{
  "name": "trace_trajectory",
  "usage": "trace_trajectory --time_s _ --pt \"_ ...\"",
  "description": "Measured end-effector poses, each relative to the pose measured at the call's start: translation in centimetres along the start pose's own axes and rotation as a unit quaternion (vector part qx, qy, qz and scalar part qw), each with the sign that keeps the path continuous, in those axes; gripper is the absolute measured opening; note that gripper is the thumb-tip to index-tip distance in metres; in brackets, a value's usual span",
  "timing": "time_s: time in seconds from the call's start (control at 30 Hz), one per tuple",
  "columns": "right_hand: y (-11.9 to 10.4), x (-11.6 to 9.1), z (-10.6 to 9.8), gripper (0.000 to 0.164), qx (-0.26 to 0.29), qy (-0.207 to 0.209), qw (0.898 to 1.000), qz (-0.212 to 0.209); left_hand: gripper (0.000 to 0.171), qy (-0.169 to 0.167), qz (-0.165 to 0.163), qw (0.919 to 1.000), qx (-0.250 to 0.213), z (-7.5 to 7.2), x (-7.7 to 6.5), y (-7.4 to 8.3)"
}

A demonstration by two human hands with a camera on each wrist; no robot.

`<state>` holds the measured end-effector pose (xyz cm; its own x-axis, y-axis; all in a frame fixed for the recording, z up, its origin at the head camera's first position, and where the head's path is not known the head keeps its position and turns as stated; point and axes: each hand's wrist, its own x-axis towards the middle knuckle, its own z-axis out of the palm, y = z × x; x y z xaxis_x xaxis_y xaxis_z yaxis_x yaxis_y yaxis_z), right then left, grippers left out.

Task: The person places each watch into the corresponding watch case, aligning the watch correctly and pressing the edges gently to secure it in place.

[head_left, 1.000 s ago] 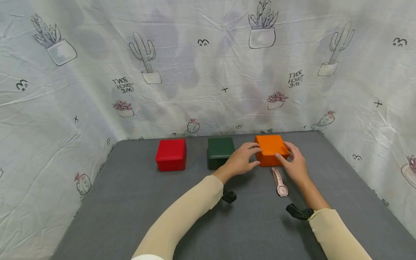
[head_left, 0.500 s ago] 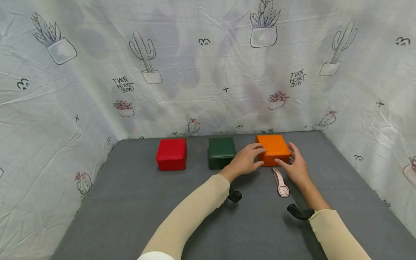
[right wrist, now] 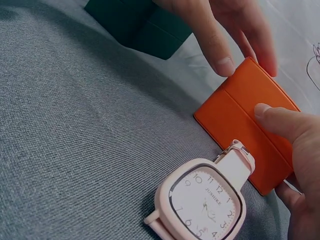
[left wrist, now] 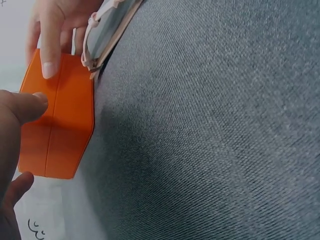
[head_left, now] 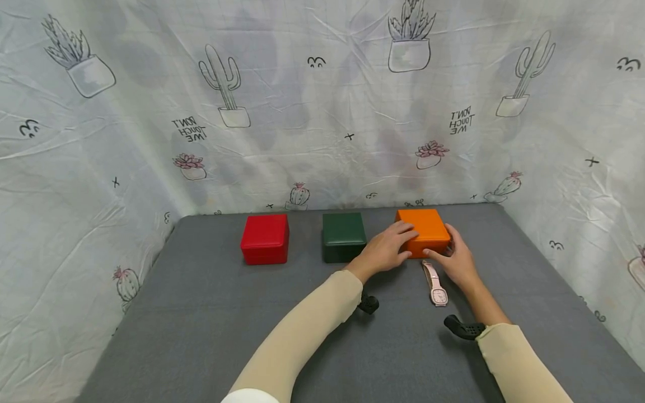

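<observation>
Along the back of the grey table (head_left: 216, 319), at the left end of a row, a red box (head_left: 265, 239) sits with its top down, well apart from both hands. Next to the right comes a green box (head_left: 344, 238), likewise closed; the person's left hand (head_left: 383, 249) reaches past its front right corner, so a wide backward sweep of the wrist, with the black device (head_left: 369, 305) strapped under it, could nudge that box askew. The left hand is spread about the left end of the orange box (head_left: 416, 247), fingers over the upper edge and thumb before the front face, but whether it grips or merely hovers against the surface cannot be told from these angles. The orange box stands upright at the right end of the row, its lid (head_left: 430, 221) down and a seam (left wrist: 51, 137) running across the front. Just in front of it lies the pink watch (head_left: 435, 285), strap end towards the box and dial nearer the person. That closeness is the likeliest source of trouble: drawing the box forward could drag or pinch the strap, and a low right forearm could brush the dial. Farthest right, the right hand (head_left: 459, 260) clasps the box's right end, thumb on the front face and fingers round the side. Should the two hands push unevenly, the box might twist; a thumb spanning the seam could also hold the lid down.
</observation>
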<state>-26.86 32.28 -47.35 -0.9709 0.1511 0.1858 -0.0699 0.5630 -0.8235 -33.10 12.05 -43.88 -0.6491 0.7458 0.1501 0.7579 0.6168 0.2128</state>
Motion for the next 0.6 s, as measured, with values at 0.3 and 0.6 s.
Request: trace_trajectory --time_s 0.3,0.6 --pt "0.4 0.4 0.1 0.096 -0.016 -0.011 1.0 0.005 0.058 -0.019 0.0 0.9997 0.014 0.6 1.1 0.0" --pt "0.3 0.8 0.3 0.097 -0.007 -0.02 1.0 0.011 0.064 -0.03 0.01 0.9992 0.024 0.9 2.0 0.0"
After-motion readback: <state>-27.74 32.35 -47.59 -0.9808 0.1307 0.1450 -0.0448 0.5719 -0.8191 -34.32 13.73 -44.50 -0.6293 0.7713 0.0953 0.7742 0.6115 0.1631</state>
